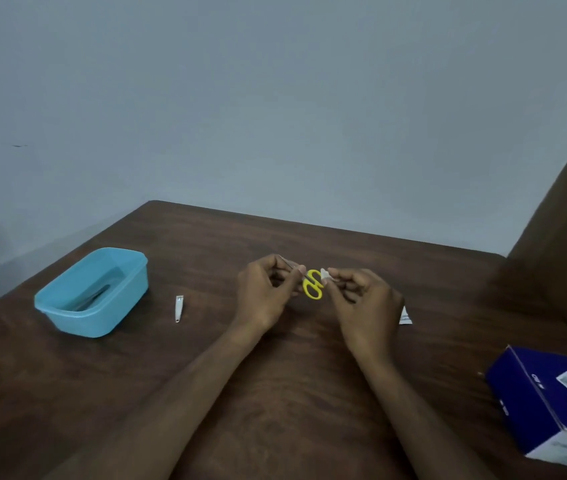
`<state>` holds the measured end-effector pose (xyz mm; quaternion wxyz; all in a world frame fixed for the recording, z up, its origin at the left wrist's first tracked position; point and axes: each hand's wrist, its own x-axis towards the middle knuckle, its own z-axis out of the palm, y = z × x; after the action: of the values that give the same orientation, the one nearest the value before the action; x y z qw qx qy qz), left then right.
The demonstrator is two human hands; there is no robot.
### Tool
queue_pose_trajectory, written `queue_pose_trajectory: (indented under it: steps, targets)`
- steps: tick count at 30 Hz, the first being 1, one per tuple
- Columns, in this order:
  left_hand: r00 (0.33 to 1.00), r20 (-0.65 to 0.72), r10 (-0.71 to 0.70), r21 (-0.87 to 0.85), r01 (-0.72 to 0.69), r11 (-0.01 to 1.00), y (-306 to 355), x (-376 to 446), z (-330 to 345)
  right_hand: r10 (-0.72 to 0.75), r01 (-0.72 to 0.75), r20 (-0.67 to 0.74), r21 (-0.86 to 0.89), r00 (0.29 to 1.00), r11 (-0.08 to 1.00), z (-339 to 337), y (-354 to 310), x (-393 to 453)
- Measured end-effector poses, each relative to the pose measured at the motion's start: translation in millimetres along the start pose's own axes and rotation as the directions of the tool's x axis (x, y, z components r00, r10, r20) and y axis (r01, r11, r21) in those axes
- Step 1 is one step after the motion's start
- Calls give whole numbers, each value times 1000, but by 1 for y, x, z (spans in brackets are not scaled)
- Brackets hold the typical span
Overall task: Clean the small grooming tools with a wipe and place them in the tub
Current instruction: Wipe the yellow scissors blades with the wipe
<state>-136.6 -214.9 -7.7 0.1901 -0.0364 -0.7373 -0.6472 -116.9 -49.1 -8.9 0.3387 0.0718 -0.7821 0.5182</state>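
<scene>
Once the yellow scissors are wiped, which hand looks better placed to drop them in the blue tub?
Probably the left hand. It already holds the scissors by the blades, and the tub sits on its side. The right hand pinches the wipe.

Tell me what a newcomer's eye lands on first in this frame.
The small yellow-handled scissors at mid-table, held up by the left hand while the right hand pinches a small white wipe beside the handles. Next, the light blue plastic tub at far left, something dark inside, with a small silver nail clipper on the brown wooden table between.
</scene>
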Motion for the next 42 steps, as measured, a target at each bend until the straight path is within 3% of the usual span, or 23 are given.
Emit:
queue_pose_trajectory:
  steps: [7, 14, 19, 27, 31, 34, 39, 42]
  targets:
    - [998, 22, 54, -20, -54, 998, 6, -3, 10, -87, 99, 113, -110, 990, 989, 1, 0, 2]
    - [999, 12, -45, -111, 46, 993, 1, -1, 10, -137, 159, 148, -143, 979, 977, 5, 5, 0]
    - [994, -41, -99, -171, 91, 981, -2, 1, 15, -178, 226, 182, -294, 967, 929, 4, 3, -1]
    - [996, -87, 6, 20, -4, 1000, -9, 3, 11, -255, 342, 262, -371, 931, 864, 8, 8, -4]
    - [985, -166, -47, 9, 49, 999, -9, 7, 7, -317, 399, 253, -419, 914, 815, -1, 16, 3]
    - [985, -149, -89, -42, 84, 996, -6, 6, 7, -268, 328, 202, -386, 942, 862, -5, 18, 4]
    - [995, -96, -34, -19, 33, 999, 1, 0, 12, -360, 356, 44, -303, 932, 884, -8, 1, 0]
    - [997, -73, 1, -1, -2, 1000, 2, -1, 14, -437, 441, 80, -286, 896, 851, -4, -2, -2]
